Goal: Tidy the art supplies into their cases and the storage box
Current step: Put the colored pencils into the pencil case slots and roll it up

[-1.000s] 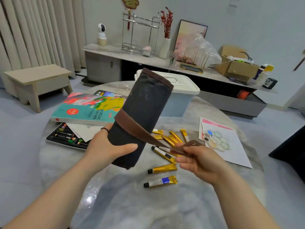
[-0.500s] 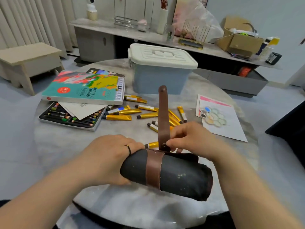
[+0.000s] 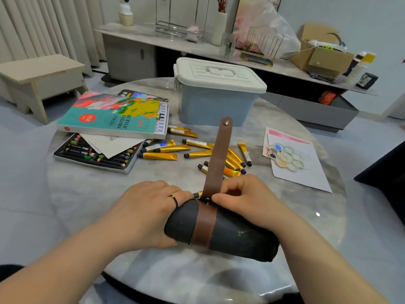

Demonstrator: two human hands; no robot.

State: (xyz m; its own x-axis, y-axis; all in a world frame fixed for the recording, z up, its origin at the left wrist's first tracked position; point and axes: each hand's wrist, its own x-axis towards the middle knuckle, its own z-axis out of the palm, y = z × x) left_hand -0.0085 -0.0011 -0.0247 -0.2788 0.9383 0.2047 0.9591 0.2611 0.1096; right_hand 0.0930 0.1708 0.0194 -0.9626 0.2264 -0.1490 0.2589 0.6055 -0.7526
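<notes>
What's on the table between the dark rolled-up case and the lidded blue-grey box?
Head view: scattered gold paint tubes lie there, a brown leather strap standing up before them.

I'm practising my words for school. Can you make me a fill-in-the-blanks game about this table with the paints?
1. The left hand holds one end of the dark roll, which has a ____ strap around it.
2. The loose paint tubes on the table are mostly ____ in colour.
3. The storage box has a white ____ on top.
4. A sheet of ____ lies over the crayons.

Missing words: brown, gold, lid, paper.
</notes>
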